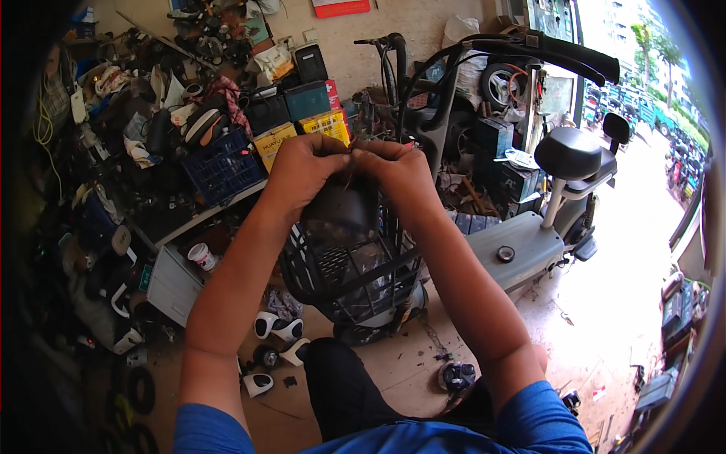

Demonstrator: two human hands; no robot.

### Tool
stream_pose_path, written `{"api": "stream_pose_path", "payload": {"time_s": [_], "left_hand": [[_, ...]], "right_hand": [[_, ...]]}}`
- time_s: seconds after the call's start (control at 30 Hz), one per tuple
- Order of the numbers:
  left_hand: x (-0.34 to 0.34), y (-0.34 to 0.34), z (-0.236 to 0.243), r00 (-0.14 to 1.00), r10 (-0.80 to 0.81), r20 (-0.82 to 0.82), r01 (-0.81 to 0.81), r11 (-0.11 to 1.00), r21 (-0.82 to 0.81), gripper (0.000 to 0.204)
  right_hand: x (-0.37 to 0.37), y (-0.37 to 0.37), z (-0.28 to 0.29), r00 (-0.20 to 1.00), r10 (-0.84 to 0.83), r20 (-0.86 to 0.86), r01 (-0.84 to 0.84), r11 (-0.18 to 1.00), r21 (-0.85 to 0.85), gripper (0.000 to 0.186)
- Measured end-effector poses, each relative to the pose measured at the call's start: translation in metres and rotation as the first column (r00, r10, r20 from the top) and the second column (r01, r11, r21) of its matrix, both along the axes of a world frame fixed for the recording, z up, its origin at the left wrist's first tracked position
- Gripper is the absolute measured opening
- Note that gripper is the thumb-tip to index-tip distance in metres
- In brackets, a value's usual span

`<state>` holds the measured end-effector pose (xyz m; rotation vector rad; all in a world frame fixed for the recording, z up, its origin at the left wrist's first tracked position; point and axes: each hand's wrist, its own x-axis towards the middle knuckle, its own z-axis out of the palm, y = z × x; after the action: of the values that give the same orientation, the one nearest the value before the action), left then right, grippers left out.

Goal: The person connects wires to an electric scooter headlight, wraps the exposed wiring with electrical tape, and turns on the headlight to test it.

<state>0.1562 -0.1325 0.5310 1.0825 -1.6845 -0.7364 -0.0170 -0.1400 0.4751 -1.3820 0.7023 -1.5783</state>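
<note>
My left hand point(310, 168) and my right hand point(397, 170) meet above the front of an electric scooter, thumbs and fingertips pinched together. Between them is something small and dark, with a thin strand hanging below; its kind is hidden by my fingers. Just under the hands sits a dark rounded cover point(340, 208), above the scooter's black wire basket point(355, 284). To the right of my hands, the handlebar point(529, 49) curves up and away. A roll of black tape point(505, 254) lies on the grey footboard point(522, 238), in front of the black saddle point(569, 153).
Heaped parts, a blue crate point(223, 170) and yellow boxes point(276, 142) fill the left and back. A white cup point(202, 256) stands at the left. White-and-black parts point(280, 325) and a dark round part point(457, 376) lie on the floor. Batteries point(495, 140) are stacked behind the scooter.
</note>
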Motion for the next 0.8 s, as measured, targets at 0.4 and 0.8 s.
{"api": "stream_pose_path", "payload": {"time_s": [0.4, 0.8], "left_hand": [[-0.03, -0.021, -0.004, 0.988, -0.135, -0.072, 0.135, 0.991, -0.01, 0.02], [-0.027, -0.015, -0.014, 0.985, -0.152, -0.085, 0.146, 0.986, -0.079, 0.018]], "right_hand": [[-0.042, -0.022, 0.001, 1.0, 0.023, -0.017, -0.025, 0.99, -0.139, 0.029], [-0.035, -0.023, -0.004, 0.947, -0.279, -0.156, 0.225, 0.929, -0.294, 0.026]]}}
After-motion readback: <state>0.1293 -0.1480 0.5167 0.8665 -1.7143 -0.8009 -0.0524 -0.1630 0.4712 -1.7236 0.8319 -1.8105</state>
